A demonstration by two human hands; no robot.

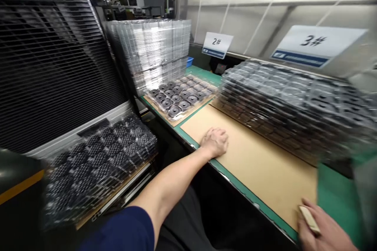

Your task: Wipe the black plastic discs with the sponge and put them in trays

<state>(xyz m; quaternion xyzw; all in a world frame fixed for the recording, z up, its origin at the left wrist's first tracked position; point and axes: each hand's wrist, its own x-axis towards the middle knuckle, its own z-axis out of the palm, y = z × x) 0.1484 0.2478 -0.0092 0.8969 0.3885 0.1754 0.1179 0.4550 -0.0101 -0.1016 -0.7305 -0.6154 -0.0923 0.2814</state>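
My left hand (215,141) rests palm down, fingers curled, on the near left corner of a brown cardboard sheet (253,160) that lies on the green bench (335,196). My right hand (319,227) is at the sheet's near right corner, and a small tan piece (309,219) lies across its fingers. Whether it grips that piece or the sheet's edge I cannot tell. Behind the sheet stands a blurred stack of clear trays with dark round parts (294,102).
A single tray of dark round parts (179,96) lies at the bench's far left, in front of a tall pile of clear empty trays (153,49). Lower left, another stack of filled trays (97,164) sits beside a large louvred machine (50,66). Signs read 2# (217,44) and 3# (316,45).
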